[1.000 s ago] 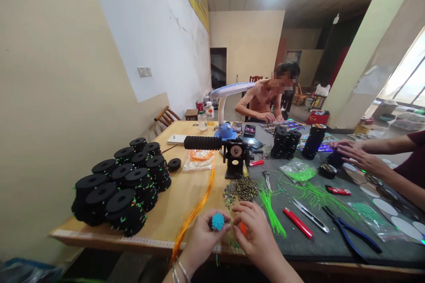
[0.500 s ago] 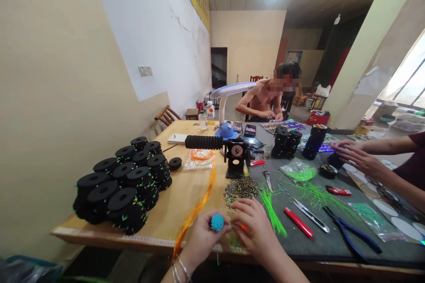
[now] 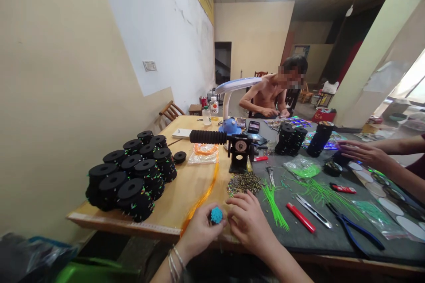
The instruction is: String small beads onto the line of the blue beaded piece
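My left hand (image 3: 198, 233) is closed round a small blue bristly ball (image 3: 216, 215) at the table's near edge. My right hand (image 3: 248, 223) is right beside it, fingers curled and pinched towards the ball; what they hold is hidden. An orange strand (image 3: 202, 196) runs from my left hand back across the wood. Just beyond my right hand lie a heap of small dark beads (image 3: 244, 182) and a bundle of green strands (image 3: 272, 203).
Stacked black foam spools (image 3: 133, 174) fill the table's left. A black winder with a foam handle (image 3: 232, 148) stands mid-table. A red knife (image 3: 300, 217), tweezers (image 3: 314, 211) and blue pliers (image 3: 353, 232) lie right. A co-worker's hands (image 3: 360, 152) work at right; another person sits at the far end.
The view has shifted slightly right and down. My right hand has closed in on the ball, and the orange bit seen under its fingers is no longer visible.
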`<action>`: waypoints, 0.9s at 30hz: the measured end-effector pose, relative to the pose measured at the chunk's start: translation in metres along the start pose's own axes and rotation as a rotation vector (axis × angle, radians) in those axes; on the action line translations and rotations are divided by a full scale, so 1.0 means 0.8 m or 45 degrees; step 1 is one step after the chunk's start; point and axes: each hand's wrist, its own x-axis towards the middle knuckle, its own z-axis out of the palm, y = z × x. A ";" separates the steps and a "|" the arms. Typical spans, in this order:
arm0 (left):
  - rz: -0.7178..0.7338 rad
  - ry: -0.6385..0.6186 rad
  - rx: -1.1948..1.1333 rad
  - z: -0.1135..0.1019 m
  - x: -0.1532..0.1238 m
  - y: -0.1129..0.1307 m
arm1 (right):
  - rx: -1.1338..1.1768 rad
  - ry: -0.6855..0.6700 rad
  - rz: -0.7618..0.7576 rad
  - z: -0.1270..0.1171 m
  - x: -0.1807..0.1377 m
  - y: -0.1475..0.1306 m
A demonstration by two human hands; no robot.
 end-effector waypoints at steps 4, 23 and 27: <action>0.024 0.032 0.065 0.001 -0.005 0.001 | -0.007 -0.022 -0.008 -0.001 0.001 -0.005; 0.046 0.246 0.220 -0.013 -0.050 -0.018 | -0.047 -0.008 -0.084 0.000 0.005 -0.015; 0.075 0.294 0.304 -0.017 -0.067 -0.029 | 0.016 0.191 -0.044 0.000 0.003 -0.001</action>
